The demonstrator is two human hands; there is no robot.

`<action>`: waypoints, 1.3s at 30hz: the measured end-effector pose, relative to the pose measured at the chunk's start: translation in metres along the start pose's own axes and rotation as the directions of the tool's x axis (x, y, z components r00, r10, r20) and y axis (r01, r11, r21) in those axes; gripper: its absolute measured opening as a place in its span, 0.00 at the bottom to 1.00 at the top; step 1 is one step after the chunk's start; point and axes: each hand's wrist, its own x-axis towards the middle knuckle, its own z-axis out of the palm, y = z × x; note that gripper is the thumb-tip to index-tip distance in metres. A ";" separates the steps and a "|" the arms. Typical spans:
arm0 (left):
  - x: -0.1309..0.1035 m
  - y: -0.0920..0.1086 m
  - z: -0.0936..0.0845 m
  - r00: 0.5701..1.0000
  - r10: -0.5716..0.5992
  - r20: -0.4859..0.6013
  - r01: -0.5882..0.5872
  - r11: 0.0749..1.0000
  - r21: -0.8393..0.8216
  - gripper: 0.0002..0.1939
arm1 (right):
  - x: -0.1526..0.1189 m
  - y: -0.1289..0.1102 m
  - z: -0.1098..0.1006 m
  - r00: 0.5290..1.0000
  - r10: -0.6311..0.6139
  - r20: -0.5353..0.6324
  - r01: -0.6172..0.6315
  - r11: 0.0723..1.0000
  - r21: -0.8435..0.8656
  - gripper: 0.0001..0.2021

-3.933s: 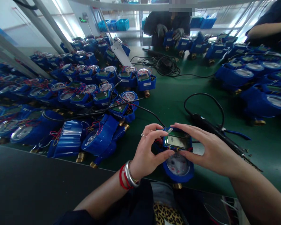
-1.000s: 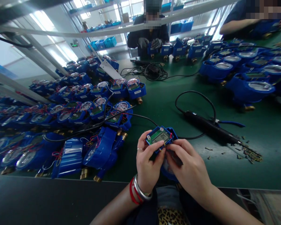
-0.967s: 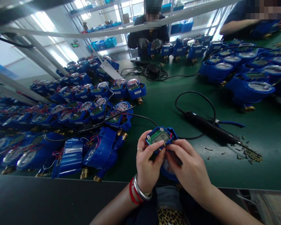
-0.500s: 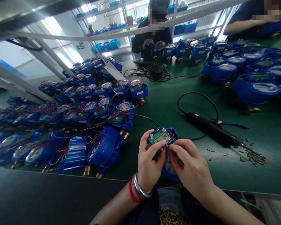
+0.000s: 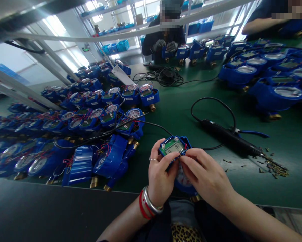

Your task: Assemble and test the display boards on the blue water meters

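A blue water meter (image 5: 183, 183) with a green circuit board and a lit-up digit display (image 5: 175, 148) sits at the bench's front edge, close to my body. My left hand (image 5: 161, 173) grips its left side, the thumb lying along the lower edge of the board. At that same edge, the fingers of my right hand (image 5: 203, 174) are pinched together beside my left thumb. Whatever they pinch is too small and hidden to make out. Part of the meter's round dial shows between my hands; red wire shows at the board's right corner.
A black electric screwdriver (image 5: 229, 138) lies on the green bench (image 5: 171, 104) at right, its tip by a pile of small screws (image 5: 277, 167). Rows of blue meters (image 5: 110, 158) fill the left; more (image 5: 277, 94) stand at right. A gloved co-worker (image 5: 166, 45) handles meters opposite.
My right hand has shifted slightly, its fingers staying pinched at the board's edge. A brass fitting under the meter shows more now. My left hand keeps its hold.
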 end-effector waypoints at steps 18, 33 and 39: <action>0.002 0.000 -0.001 1.000 -0.016 0.015 0.017 0.998 -0.059 0.10 | -0.004 0.005 0.005 0.996 -0.064 -0.059 0.057 0.992 -0.116 0.06; 0.005 -0.003 -0.003 0.997 -0.069 0.018 0.071 0.985 -0.160 0.09 | -0.001 -0.007 0.002 0.988 0.088 -0.126 -0.081 0.995 0.054 0.09; 0.004 -0.004 -0.002 0.998 -0.064 0.011 0.065 0.980 -0.187 0.09 | -0.001 -0.010 -0.002 0.987 0.118 -0.106 -0.107 0.989 0.099 0.08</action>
